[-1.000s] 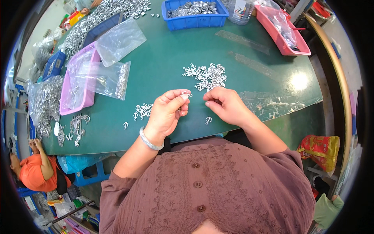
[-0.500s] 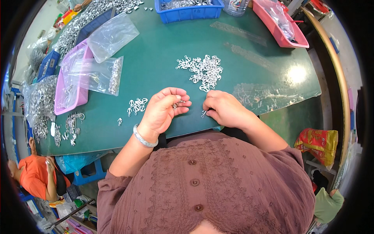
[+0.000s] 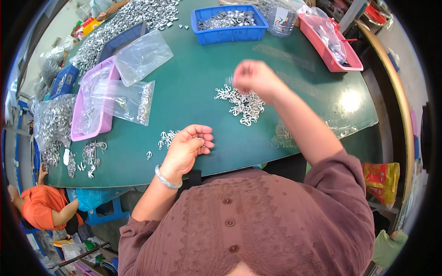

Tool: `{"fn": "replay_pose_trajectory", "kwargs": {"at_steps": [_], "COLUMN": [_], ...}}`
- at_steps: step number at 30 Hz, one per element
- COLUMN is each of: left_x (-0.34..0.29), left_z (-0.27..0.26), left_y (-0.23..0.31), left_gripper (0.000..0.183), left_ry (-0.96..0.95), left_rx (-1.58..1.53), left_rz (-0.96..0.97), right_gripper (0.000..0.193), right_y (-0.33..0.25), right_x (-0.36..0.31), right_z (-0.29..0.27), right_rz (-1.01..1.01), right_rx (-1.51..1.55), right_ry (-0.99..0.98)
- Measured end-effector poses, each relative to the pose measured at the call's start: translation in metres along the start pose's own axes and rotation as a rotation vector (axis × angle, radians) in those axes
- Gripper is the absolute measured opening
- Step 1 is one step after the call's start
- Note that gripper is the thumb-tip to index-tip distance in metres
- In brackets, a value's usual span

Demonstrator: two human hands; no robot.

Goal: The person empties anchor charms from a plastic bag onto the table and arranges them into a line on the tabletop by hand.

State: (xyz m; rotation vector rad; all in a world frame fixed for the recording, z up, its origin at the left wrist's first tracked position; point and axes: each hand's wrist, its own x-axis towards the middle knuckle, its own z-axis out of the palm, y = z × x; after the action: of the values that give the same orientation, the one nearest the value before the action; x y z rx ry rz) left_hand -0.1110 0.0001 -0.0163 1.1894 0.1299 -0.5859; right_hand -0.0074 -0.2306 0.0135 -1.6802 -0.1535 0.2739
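Observation:
My left hand (image 3: 188, 149) is held palm-up above the table's near edge, its thumb pressed over a small bit of silver metal; it looks like the anchor charms around it, mostly hidden by the fingers. Just behind that hand lies a small group of silver anchor charms (image 3: 166, 139), with a single anchor charm (image 3: 149, 155) apart to its left. My right hand (image 3: 252, 79) is smeared by motion over the far side of a larger pile of anchor charms (image 3: 248, 109). A faint blurred streak shows at its fingertips, too unclear to name.
On the green table (image 3: 198, 92), a blue bin (image 3: 230, 37) of metal parts stands at the back, beside a clear plastic jar (image 3: 281, 25). A pink tray (image 3: 329, 50) is at right. Leftward are a lilac tray (image 3: 108, 124), plastic bags (image 3: 142, 57) and heaped metal pieces (image 3: 53, 124).
My right hand has moved away from my left, up and over the larger charm pile. My left hand has stayed near its place, its fingers more curled. The whole view has shifted slightly.

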Motion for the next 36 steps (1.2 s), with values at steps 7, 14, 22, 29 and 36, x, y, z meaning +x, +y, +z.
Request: {"fn": "replay_pose_trajectory", "kwargs": {"at_steps": [7,14,22,29,36], "left_x": [-0.003,-0.002,-0.001,-0.002,-0.003], "left_z": [-0.027,-0.047,-0.040,-0.036,-0.032], "left_y": [0.004,0.009,0.003,0.002,0.002], "left_gripper": [0.024,0.022,0.019,0.019,0.019], "left_ry": [0.284,0.341,0.294,0.349,0.339], "left_rx": [0.731,1.318,1.315,1.383,1.358], "left_rz": [0.536,0.876,0.851,0.848,0.829], "right_gripper": [0.029,0.027,0.024,0.014,0.014], "right_y": [-0.051,0.001,0.010,0.015,0.018], "right_x": [0.092,0.051,0.026,0.027,0.026], "right_z": [-0.034,0.000,0.023,0.026,0.025], "right_rz": [-0.079,-0.287,-0.302,-0.269,-0.383], "right_rx": [-0.091,-0.988,-1.248,-1.168,-1.120], "right_ry": [0.522,-0.272,-0.278,-0.272,-0.260]}}
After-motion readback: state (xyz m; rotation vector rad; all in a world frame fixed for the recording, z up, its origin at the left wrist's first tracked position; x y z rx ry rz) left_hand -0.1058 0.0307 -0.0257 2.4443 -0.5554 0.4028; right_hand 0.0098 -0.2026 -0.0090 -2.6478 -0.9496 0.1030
